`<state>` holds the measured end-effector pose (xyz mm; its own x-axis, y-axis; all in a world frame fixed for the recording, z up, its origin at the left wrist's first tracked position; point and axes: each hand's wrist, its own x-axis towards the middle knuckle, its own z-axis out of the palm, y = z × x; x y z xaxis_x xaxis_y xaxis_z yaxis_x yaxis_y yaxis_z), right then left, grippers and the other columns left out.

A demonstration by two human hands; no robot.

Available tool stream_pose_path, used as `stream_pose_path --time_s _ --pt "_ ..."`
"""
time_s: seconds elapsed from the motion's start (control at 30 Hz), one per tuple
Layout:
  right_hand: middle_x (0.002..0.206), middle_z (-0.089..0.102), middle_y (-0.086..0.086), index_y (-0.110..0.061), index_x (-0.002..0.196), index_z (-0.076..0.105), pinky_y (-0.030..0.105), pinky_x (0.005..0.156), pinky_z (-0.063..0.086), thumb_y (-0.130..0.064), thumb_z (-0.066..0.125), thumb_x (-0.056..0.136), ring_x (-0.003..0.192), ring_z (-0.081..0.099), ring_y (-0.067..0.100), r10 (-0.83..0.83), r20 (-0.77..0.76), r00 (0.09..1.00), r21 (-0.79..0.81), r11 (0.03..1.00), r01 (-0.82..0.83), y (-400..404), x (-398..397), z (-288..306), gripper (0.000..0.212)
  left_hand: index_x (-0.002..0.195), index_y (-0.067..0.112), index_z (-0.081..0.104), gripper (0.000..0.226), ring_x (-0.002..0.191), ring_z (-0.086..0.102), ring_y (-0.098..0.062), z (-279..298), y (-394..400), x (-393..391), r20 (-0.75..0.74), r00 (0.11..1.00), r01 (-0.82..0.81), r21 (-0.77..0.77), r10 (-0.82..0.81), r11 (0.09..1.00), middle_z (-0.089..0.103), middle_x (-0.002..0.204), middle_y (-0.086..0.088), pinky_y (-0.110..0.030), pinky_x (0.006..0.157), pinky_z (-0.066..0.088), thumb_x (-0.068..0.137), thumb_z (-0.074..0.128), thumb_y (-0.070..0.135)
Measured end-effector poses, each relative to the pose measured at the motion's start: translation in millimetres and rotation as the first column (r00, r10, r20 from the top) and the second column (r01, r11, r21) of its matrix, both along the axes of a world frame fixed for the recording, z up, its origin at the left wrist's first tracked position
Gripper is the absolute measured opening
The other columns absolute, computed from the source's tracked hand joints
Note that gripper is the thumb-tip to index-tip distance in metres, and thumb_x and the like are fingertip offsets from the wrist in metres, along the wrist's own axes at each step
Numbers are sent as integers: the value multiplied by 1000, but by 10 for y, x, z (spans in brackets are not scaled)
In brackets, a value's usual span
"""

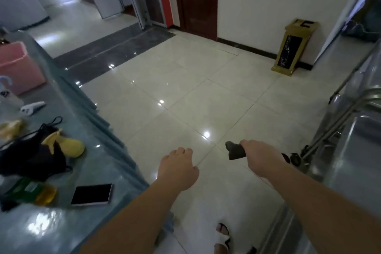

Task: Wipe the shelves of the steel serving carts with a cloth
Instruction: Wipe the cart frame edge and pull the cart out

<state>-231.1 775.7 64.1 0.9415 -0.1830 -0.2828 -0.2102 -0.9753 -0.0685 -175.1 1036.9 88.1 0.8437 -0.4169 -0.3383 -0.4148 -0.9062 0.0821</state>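
A dark cloth (235, 151) is gripped in the right hand (257, 155), held out over the tiled floor (185, 93) and not in contact with any surface. The left hand (178, 168) is carried empty, its fingers loosely bent and holding nothing. The steel serving cart (350, 146) is seen at the right edge of the view, just beside the right forearm; no shelf is being touched by the cloth, so the wiping is judged either not yet begun or paused between shelves. Which shelves have been cleaned cannot be told: the metal looks shiny throughout, and no streaks or damp patches can be made out.

Much of the cart is cut off by the frame (only a rail, part of a tray edge and one caster are shown), and whether a second cart stands behind it cannot be settled. The picture is softened by blur. On the left, a counter (86, 171) is occupied by a phone (91, 194), a black bag (31, 154) and a pink bin (19, 67).
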Motion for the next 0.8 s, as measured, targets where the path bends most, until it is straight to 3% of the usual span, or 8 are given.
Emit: stream_pose_path --time_s 0.23,0.5,0.67,0.8 --pt "108 61 0 -23 120 50 43 85 57 -8 53 93 93 64 24 -128 22 992 55 990 126 -864 910 243 31 152 22 42 55 133 48 -23 376 -1017 1158 46 989 142 -24 -141 990 49 149 -1 -42 109 40 101 45 44" --pt "106 61 -1 -26 119 50 43 84 58 -8 55 91 93 64 23 -377 -45 925 50 924 379 -1642 1371 84 34 150 24 45 54 131 50 -24 180 -2289 2287 0 929 370 -17 -370 929 51 146 -1 -41 107 42 100 47 46" --pt "121 62 -2 -25 128 51 40 89 56 -10 58 94 107 65 23 -613 -106 783 108 775 622 -2161 1636 -64 37 153 25 43 59 134 50 -25 -66 -3203 2900 -61 824 561 -59 -564 826 50 149 -2 -41 108 44 99 48 47" --pt "100 59 -5 -27 114 52 36 79 55 -15 55 96 88 61 18 -803 -129 582 192 556 809 -2389 1616 -142 22 155 23 40 60 134 49 -27 -156 -3907 3221 -112 674 728 -67 -730 682 48 151 -4 -43 109 42 101 46 49"
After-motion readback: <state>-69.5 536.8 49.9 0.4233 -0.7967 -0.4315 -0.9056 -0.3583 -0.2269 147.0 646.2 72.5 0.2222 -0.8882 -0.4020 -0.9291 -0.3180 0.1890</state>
